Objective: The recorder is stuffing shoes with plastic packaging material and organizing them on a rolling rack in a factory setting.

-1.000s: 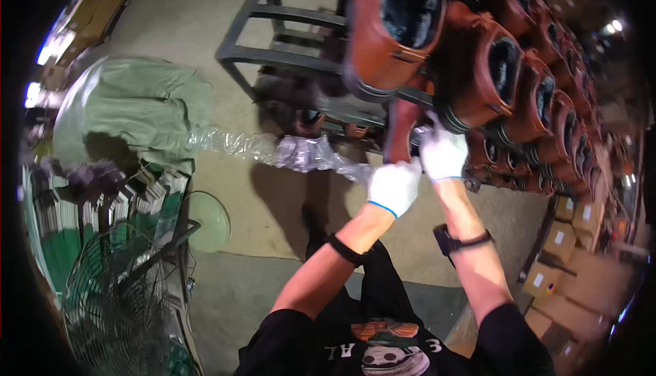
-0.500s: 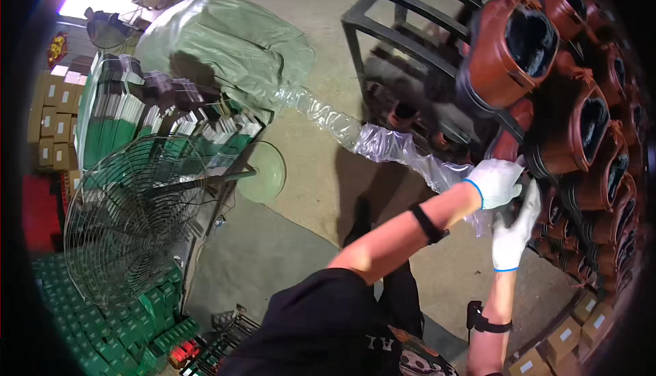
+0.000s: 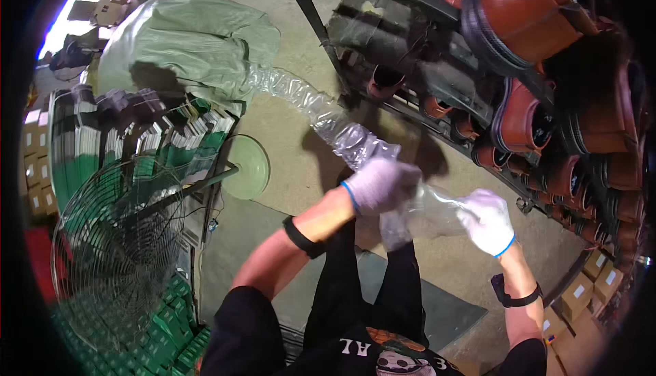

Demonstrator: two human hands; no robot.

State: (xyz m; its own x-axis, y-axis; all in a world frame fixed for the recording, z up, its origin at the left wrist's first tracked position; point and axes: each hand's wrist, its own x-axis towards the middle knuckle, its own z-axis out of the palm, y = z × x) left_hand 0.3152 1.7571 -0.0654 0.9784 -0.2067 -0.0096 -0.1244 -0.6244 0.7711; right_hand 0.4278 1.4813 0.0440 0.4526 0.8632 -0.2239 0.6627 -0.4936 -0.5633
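Observation:
Both my hands wear white gloves with blue cuffs. My left hand (image 3: 379,184) grips a long clear plastic sleeve (image 3: 321,113) that trails across the floor toward a green sack (image 3: 191,41). My right hand (image 3: 488,222) holds the near end of the same plastic, stretched between the two hands. A dark metal rack (image 3: 410,14) with several reddish-brown boots (image 3: 526,14) stands just beyond my hands, to the right.
A green pedestal fan (image 3: 116,239) with its round base (image 3: 247,165) stands at the left. Stacks of green and white boxes (image 3: 89,150) lie behind it. Cardboard boxes (image 3: 588,294) sit at the lower right. A dark mat (image 3: 437,307) lies underfoot.
My hands have left the boots on the rack and come down in front of me, now both gripping the clear plastic sleeve. My view has swung toward the floor.

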